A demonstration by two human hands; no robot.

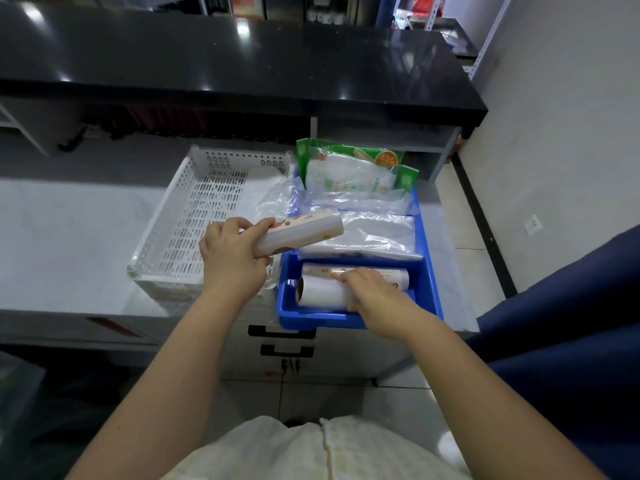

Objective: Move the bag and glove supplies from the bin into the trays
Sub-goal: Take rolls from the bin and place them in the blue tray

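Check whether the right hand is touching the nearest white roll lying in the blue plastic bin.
Touching. The head view shows the right hand with fingers wrapped over the nearest white roll inside the blue plastic bin, with no gap.

One white bag roll (304,230) was held tilted over the white perforated tray's (162,233) edge beside the blue bin (318,320). Two more rolls (322,292) were laid in the bin's near end, with clear bags (374,233) and green glove packs (349,168) behind.
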